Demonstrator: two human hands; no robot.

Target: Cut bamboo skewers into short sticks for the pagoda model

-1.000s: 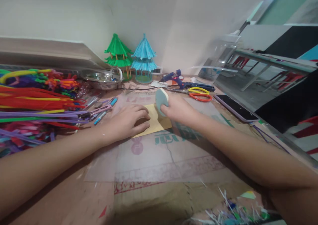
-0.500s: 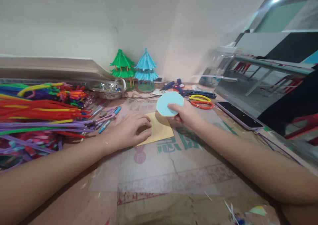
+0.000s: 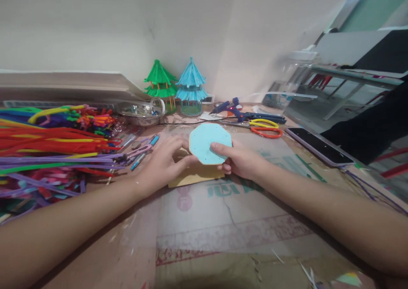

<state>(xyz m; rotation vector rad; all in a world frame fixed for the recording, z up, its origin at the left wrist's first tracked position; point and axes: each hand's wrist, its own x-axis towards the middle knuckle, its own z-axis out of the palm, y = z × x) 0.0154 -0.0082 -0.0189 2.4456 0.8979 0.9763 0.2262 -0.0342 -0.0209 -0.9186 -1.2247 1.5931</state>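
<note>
Holding one blue disc [image 3: 208, 142] between both hands, the person keeps it lifted a little above one yellow card [image 3: 195, 176], which lies flat on the cardboard sheet [image 3: 223, 225]. The right hand [image 3: 239, 160] is closed on the lower right edge of the disc, with the thumb on top and the other fingers under it. The left hand [image 3: 165, 161] is closed on the left edge, with bent fingers at the rim and the thumb near the lower corner. The disc has many straight sides and small dots near its rim, and its face is tilted toward the camera.

Behind the hands stand two small pagoda models, one green [image 3: 160, 83] and one blue [image 3: 190, 84], side by side near the wall. Right of them lies one glue gun [image 3: 228, 107], then two pairs of scissors, one with yellow handles [image 3: 263, 122] and one with orange handles [image 3: 267, 131], touching each other. One phone [image 3: 319, 145] lies flat near the right edge of the table. At the left is one metal bowl [image 3: 140, 110] and a big heap of pipe cleaners [image 3: 47, 142]; I cannot count them. Some pens [image 3: 143, 148] lie between this heap and the left hand, just beside it.

The open room is in front, on the cardboard sheet between the two forearms. The left side is crowded up to the wrist.
</note>
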